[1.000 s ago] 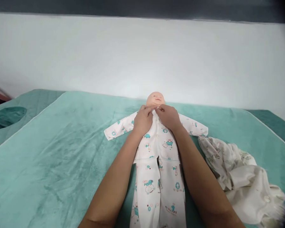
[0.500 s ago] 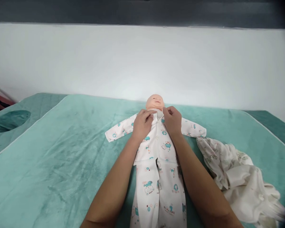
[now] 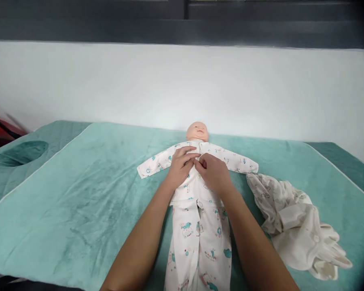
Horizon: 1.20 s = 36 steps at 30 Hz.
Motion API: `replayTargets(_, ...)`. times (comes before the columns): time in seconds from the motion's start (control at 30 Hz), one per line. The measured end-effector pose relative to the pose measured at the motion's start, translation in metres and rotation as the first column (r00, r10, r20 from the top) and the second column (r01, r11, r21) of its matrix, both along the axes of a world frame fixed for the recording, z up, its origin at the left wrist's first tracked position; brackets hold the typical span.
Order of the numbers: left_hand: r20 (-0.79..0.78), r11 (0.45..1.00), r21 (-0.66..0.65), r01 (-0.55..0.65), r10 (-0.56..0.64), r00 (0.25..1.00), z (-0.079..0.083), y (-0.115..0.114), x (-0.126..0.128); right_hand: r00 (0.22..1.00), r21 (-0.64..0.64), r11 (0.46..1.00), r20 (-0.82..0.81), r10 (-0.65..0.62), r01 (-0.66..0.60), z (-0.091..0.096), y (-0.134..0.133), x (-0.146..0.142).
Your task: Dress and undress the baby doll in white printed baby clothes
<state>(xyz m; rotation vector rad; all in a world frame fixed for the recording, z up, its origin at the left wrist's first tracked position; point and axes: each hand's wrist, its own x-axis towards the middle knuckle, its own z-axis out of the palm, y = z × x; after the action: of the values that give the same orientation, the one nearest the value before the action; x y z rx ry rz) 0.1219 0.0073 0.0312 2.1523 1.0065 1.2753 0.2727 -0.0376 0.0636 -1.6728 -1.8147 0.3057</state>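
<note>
A baby doll (image 3: 197,130) lies on its back, dressed in a white printed baby shirt (image 3: 180,194) and matching printed pants (image 3: 185,242). On the left side of the shirt's front opening is my left hand (image 3: 180,166), its thumb and fingertips closed at the edge. My right hand (image 3: 212,169) pinches the opposite edge at the upper chest. The fingertips of both hands meet there, and they hide the small piece of cloth or fastener between them. Both sleeves are stretched out sideways.
A crumpled white printed cloth garment (image 3: 300,230) lies right of the doll, touching the sleeve's end. Green velvety cover (image 3: 79,194) spreads over the bed, with a round hole (image 3: 22,153) at far left. A white wall (image 3: 182,85) stands behind.
Both hands have moved down from the doll's collar to the upper chest and come closer together. The shirt's neckline now lies closed. The view has tilted slightly upward.
</note>
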Motion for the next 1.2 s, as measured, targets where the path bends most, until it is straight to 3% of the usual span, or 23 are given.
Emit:
replayTargets(0.17, -0.028, 1.000, -0.018, -0.019, 0.018, 0.999, 0.003, -0.001, 0.001, 0.975, -0.037, 0.990, -0.182, 0.128, -0.137, -0.002, 0.006, 0.016)
replayTargets(0.27, -0.025, 1.000, -0.025, -0.006, 0.006, 1.000, 0.004, -0.001, 0.001, 0.887, -0.103, 0.961, -0.418, 0.194, -0.258, -0.007, 0.012, 0.026)
replayTargets(0.37, -0.026, 1.000, -0.028, -0.005, 0.005, 1.000, 0.004, 0.000, 0.002, 0.790, -0.105, 0.948, -0.584, 0.187, -0.302, -0.011, 0.016, 0.030)
replayTargets(0.5, -0.038, 1.000, -0.015, -0.020, 0.019, 0.999, 0.004, 0.000, 0.002, 0.756, -0.078, 0.969, -0.641, 0.133, -0.236, -0.012, 0.019, 0.028)
replayTargets(0.73, -0.043, 0.999, -0.029, 0.035, -0.036, 0.998, 0.010, -0.005, 0.003, 0.827, -0.055, 0.990, -0.557, 0.078, -0.130, -0.014, 0.021, 0.025)
replayTargets(1.0, -0.016, 0.997, -0.076, 0.021, -0.022, 1.000, 0.010, -0.004, 0.004, 0.834, -0.039, 0.999, -0.552, 0.005, -0.032, -0.016, 0.022, 0.018)
replayTargets(1.2, 0.095, 0.989, -0.120, 0.084, -0.073, 0.993, 0.014, -0.010, 0.002, 0.783, 0.122, 0.978, -0.619, -0.059, 0.170, -0.015, 0.005, 0.009)
